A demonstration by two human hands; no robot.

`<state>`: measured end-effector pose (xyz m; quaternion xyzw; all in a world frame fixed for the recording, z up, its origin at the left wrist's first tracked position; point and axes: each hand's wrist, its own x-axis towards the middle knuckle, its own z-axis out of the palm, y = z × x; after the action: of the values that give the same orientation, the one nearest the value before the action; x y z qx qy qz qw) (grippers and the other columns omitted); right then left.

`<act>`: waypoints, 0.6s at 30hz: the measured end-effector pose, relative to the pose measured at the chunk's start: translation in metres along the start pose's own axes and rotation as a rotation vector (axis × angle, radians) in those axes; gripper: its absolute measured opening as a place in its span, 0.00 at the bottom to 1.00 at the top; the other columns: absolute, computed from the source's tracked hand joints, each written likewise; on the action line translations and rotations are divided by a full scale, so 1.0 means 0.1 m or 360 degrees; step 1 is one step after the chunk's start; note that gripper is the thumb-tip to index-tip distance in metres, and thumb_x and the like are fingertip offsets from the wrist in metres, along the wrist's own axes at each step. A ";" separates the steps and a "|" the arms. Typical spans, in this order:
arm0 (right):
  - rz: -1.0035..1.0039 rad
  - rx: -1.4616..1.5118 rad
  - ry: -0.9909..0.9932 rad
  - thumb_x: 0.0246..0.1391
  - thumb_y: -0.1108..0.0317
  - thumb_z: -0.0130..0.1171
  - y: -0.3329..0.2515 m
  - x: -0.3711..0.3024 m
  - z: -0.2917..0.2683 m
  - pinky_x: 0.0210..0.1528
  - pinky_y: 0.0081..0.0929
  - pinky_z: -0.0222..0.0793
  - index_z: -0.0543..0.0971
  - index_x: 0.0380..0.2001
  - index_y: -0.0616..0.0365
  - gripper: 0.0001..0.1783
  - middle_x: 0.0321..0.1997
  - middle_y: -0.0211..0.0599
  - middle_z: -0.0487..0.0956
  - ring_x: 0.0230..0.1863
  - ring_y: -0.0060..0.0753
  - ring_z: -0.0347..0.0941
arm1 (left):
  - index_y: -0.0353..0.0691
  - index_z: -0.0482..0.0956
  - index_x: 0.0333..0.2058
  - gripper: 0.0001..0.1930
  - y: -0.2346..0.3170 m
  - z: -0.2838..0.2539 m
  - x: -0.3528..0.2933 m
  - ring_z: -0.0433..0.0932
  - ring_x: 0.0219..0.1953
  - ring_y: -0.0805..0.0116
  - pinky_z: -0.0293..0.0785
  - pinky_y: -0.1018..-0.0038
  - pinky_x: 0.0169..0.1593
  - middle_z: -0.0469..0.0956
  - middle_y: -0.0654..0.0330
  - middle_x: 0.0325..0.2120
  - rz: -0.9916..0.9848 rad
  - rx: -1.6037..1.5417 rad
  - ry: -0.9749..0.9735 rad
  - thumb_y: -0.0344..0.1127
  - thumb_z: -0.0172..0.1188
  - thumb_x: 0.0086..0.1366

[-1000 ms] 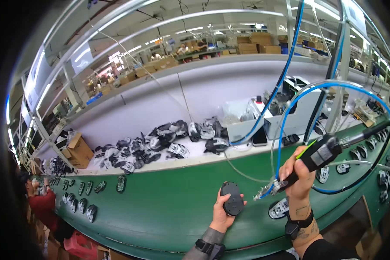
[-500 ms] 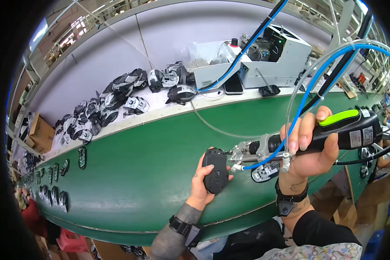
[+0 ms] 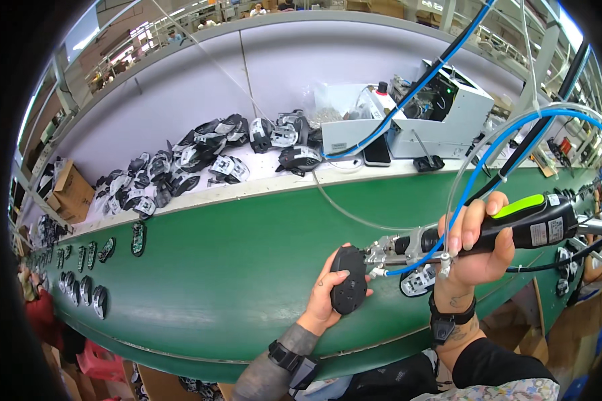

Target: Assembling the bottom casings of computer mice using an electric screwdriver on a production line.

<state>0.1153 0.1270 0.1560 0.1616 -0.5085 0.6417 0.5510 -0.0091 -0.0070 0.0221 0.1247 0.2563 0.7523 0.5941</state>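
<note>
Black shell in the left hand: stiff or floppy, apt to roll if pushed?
Likely stiff: the black shell shows no bend in the grip of the left hand. Probably not apt to roll on the green surface if laid on its broad, flat-looking face. Perhaps light, as only one hand grips it, though its inside is hidden.

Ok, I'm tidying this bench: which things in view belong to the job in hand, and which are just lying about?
Likely job: black shell (left grip); lime-levered tool (right grip).
Seemingly just lying about: phone-like slab; pink plastic stool.
</note>
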 end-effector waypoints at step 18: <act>-0.0087 -0.0010 0.0099 0.57 0.55 0.46 -0.08 0.01 -0.02 0.24 0.25 0.59 0.61 0.42 0.58 0.18 0.19 0.31 0.65 0.16 0.26 0.62 | 0.48 0.57 0.59 0.25 0.07 -0.11 0.04 0.74 0.41 0.58 0.75 0.56 0.42 0.65 0.56 0.52 0.0160 -0.0270 0.0022 0.44 0.44 0.63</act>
<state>0.1230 0.1283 0.1598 0.1537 -0.4886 0.6295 0.5842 -0.0216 -0.0073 0.0161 0.0815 0.1891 0.8010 0.5622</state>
